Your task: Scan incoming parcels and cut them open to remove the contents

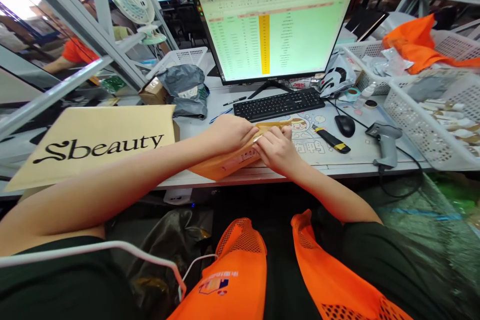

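A yellow-brown paper mailer lies tilted at the front edge of the desk, just before the keyboard. My left hand is closed on its upper edge, fingers pressed together. Close beside it, my right hand pinches the same edge, with thumb and fingers bent around it. Both hands almost meet at the mailer's top. Part of the mailer is hidden behind my fingers, and I cannot see inside it. Faint print shows on its front face.
A keyboard and monitor stand behind my hands. To the right are a box cutter, mouse, barcode scanner and white baskets. On the left lie a large "Sbeauty" envelope and a grey plastic bag.
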